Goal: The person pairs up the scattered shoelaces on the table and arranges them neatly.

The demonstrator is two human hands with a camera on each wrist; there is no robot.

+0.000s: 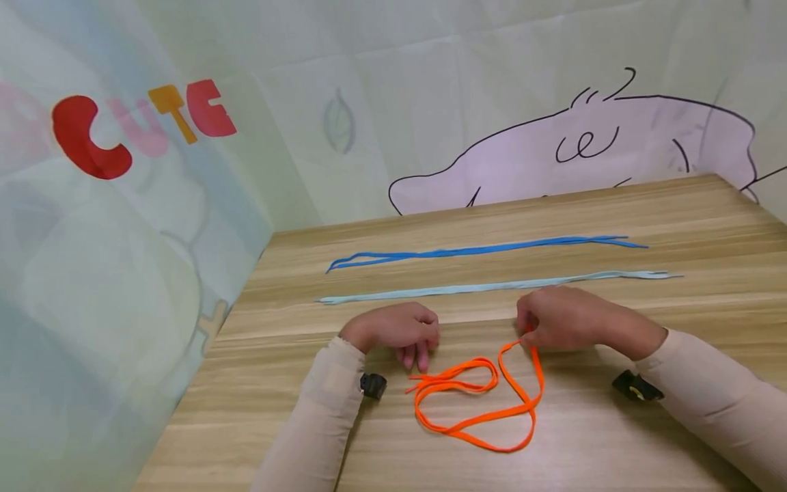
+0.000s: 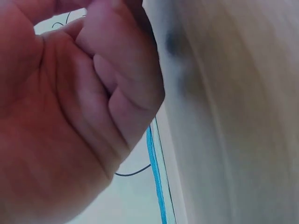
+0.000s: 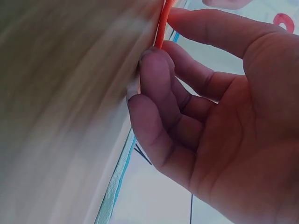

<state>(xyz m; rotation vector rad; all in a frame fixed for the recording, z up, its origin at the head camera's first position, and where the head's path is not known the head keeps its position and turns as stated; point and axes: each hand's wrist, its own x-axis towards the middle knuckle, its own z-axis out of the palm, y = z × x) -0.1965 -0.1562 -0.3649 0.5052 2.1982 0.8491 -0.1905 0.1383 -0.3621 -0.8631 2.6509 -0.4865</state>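
An orange shoelace (image 1: 492, 415) lies in loose loops on the wooden table, in the head view. My right hand (image 1: 568, 318) pinches part of it between thumb and fingers, at the loops' upper right. The right wrist view shows the lace (image 3: 163, 23) by the thumb and index fingertips, while the other fingers (image 3: 152, 112) curl close to the tabletop. Just above the lace's tipped ends, my left hand (image 1: 399, 331) hangs with loosely bent fingers and no visible object in them. Its palm (image 2: 60, 126) fills much of the left wrist view; its fingertips are partly hidden there.
Beyond both hands, a pale blue shoelace (image 1: 455, 290) is stretched across the table (image 1: 258, 383). Farther back lies a blue shoelace (image 1: 486, 250), roughly parallel to it. A printed cloth (image 1: 369, 137) hangs behind the table and along its left side.
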